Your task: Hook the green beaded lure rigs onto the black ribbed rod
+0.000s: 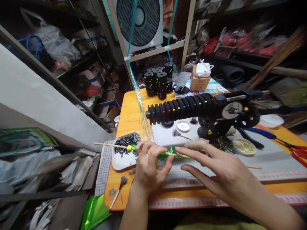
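My left hand (150,164) is closed around a long thin wooden stick (104,144), its thumb and index finger pinching it. Small green pieces (171,152) cluster along the stick by the fingertips, too fine to make out exactly. A yellow band (129,148) sits on the stick left of that hand. My right hand (216,163) is beside the green part, thumb and index finger apart, the index tip at or very near the stick. One of its fingers wears a tan wrap (196,145). The stick's far end emerges beyond the right hand.
A black ribbed roller machine (179,108) with coloured dots stands behind my hands. At left is a white tray (117,166) of dark small pieces. Brushes (123,182), a dish (244,146), red-handled pliers (299,153) and stacked black spools (158,80) lie around.
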`<state>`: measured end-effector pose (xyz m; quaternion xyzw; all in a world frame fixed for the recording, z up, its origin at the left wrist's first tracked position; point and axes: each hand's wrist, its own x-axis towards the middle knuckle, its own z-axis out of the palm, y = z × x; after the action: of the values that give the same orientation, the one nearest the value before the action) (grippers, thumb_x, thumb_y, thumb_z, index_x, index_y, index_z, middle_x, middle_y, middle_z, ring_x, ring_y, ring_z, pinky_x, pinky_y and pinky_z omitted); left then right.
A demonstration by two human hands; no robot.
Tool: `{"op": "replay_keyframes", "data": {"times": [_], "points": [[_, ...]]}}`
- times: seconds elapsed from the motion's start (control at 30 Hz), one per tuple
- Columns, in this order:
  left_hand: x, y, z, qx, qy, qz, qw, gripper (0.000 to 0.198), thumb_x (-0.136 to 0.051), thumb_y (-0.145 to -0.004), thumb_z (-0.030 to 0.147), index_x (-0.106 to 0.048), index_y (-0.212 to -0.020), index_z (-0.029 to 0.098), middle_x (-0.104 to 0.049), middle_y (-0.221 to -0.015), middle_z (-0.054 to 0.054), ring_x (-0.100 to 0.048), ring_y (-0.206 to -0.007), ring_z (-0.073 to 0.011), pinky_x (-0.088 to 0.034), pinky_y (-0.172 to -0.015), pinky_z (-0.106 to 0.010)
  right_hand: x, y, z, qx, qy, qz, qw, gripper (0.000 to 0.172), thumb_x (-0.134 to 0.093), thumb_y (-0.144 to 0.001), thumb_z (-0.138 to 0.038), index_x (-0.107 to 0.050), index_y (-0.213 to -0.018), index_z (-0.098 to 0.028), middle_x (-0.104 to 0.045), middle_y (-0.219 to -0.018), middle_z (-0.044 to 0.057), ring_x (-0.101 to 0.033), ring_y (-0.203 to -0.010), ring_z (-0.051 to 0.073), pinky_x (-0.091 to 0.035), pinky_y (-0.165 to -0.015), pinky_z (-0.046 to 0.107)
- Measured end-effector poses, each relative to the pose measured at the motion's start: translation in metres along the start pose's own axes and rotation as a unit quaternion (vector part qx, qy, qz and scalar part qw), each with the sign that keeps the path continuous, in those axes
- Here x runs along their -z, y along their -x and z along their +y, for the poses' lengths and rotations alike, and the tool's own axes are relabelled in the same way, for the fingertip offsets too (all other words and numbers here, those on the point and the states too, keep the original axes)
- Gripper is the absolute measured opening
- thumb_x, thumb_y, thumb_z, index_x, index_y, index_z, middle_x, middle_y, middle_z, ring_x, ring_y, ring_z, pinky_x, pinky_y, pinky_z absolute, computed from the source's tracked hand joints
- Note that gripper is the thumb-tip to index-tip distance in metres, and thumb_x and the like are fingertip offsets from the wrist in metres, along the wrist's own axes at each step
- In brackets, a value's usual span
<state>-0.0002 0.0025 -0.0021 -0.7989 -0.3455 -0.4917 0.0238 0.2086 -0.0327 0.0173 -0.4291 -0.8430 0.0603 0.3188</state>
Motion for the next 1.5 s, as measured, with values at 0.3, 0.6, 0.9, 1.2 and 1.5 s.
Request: {"op": "replay_keyframes", "data": {"times": [0.3, 0.6, 0.9, 1.2, 1.5], "points": [[0.001, 0.001, 0.000, 0.007, -0.010, -0.007, 1.000, 0.021, -0.065, -0.086, 0.016, -0.051, -0.101, 0.021, -0.065, -0.083, -0.001, -0.056, -0.082, -0.0184, -0.036, -0.086, -0.039, 0.009, 0.002, 0.002, 0.000, 0.038, 0.056, 0.998, 0.034, -0.057, -0.095, -0.023, -0.054, -0.129, -0.020, -0.065, -0.113, 0.009, -0.065, -0.100, 0.018, -0.052, -0.086, 0.030], [-0.001, -0.005, 0.011, -0.035, -0.019, -0.031, 0.999, 0.021, -0.063, -0.086, 0.014, -0.051, -0.101, 0.020, -0.066, -0.082, 0.000, -0.056, -0.078, -0.0177, -0.036, -0.084, -0.037, -0.003, -0.005, -0.009, 0.000, 0.016, 0.080, 0.997, 0.022, -0.056, -0.097, -0.024, -0.062, -0.117, -0.022, -0.071, -0.095, 0.003, -0.068, -0.079, 0.015, -0.051, -0.072, 0.027], [0.012, -0.007, 0.019, -0.052, -0.037, -0.025, 0.998, 0.027, -0.065, -0.085, 0.013, -0.049, -0.106, 0.020, -0.068, -0.084, 0.000, -0.060, -0.079, -0.0171, -0.037, -0.086, -0.037, -0.005, 0.002, -0.012, 0.046, 0.035, 0.132, 0.989, 0.030, -0.057, -0.095, -0.016, -0.061, -0.124, -0.017, -0.070, -0.088, 0.004, -0.065, -0.075, 0.014, -0.050, -0.068, 0.027], [0.027, -0.008, 0.021, -0.095, -0.067, -0.107, 0.987, 0.033, -0.064, -0.086, 0.011, -0.063, -0.114, 0.029, -0.067, -0.080, 0.002, -0.055, -0.081, -0.0171, -0.034, -0.085, -0.037, 0.004, 0.009, -0.013, 0.065, -0.059, 0.082, 0.993, 0.030, -0.049, -0.095, -0.010, -0.061, -0.120, -0.020, -0.068, -0.091, 0.005, -0.066, -0.079, 0.013, -0.053, -0.069, 0.025], [0.038, -0.007, 0.021, -0.082, -0.094, -0.198, 0.972, 0.010, -0.058, -0.095, 0.023, -0.068, -0.098, 0.025, -0.064, -0.075, 0.001, -0.053, -0.079, -0.0166, -0.032, -0.087, -0.038, -0.002, 0.016, -0.017, 0.042, -0.060, 0.074, 0.995, 0.016, -0.050, -0.093, -0.012, -0.062, -0.101, -0.018, -0.068, -0.080, 0.003, -0.066, -0.067, 0.013, -0.052, -0.061, 0.024]]}}
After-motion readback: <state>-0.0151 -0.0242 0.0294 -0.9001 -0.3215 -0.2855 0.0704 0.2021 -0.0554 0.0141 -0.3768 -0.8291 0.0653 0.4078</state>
